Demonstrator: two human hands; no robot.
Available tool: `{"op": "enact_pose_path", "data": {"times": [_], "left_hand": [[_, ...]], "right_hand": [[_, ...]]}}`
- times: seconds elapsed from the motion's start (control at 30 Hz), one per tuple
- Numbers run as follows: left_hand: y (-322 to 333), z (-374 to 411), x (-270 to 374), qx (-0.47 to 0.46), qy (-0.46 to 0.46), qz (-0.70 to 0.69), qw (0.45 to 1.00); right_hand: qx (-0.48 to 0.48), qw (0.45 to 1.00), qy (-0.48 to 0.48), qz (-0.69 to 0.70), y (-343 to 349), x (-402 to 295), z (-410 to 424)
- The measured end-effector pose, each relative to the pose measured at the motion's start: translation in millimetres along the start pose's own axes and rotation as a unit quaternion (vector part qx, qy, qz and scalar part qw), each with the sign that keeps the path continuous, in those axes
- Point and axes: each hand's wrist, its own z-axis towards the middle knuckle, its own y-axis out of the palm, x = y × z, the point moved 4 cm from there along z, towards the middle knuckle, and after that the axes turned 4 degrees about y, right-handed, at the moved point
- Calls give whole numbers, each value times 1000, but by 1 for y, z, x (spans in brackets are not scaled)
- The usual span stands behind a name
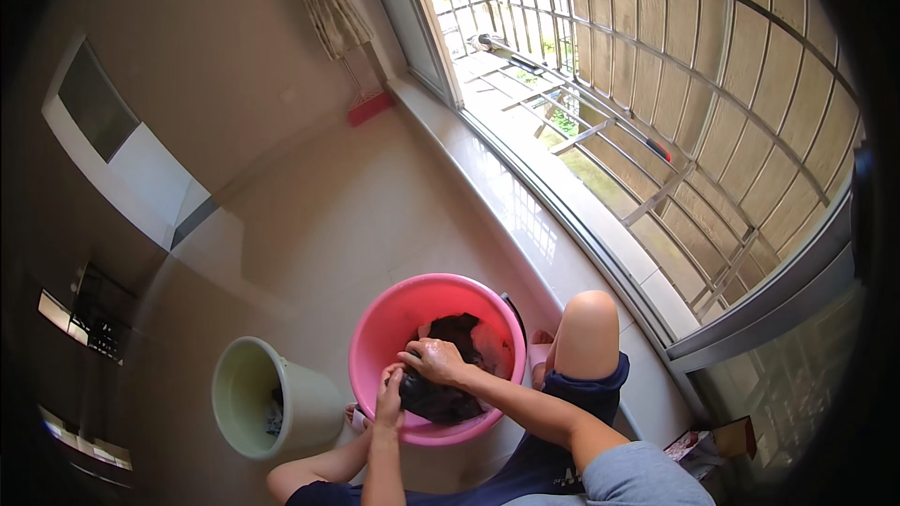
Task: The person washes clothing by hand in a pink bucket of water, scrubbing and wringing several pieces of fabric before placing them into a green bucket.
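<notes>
A pink plastic bucket (373, 323) stands on the floor between the knees. Inside it lies a wet-looking black cloth (450, 400), with some reddish cloth or water near its right side. My left hand (391, 393), at the bucket's lower left, is closed on an edge of the black cloth. My right hand (436, 360) lies over the same cloth just above and to the right, its fingers bent onto the fabric close to the left fingertips. The hands hide part of the cloth.
Left of the pink bucket, a pale green bucket (316, 393) holds some dark and grey cloth. A red broom (370, 109) leans by the far wall. At right run a tiled ledge (492, 183), a sliding window frame and metal bars. Cardboard boxes (735, 438) sit at lower right.
</notes>
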Motion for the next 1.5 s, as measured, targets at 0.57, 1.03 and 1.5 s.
{"op": "enact_pose_path", "data": {"times": [0.57, 1.03, 1.5], "left_hand": [[7, -18, 56, -26, 18, 74, 997], [3, -7, 9, 56, -146, -299, 941], [50, 18, -30, 80, -146, -263, 950]], "right_hand": [[-278, 952, -69, 106, -11, 15, 0], [-107, 870, 206, 434, -26, 17, 7], [117, 987, -64, -86, 0, -10, -5]]}}
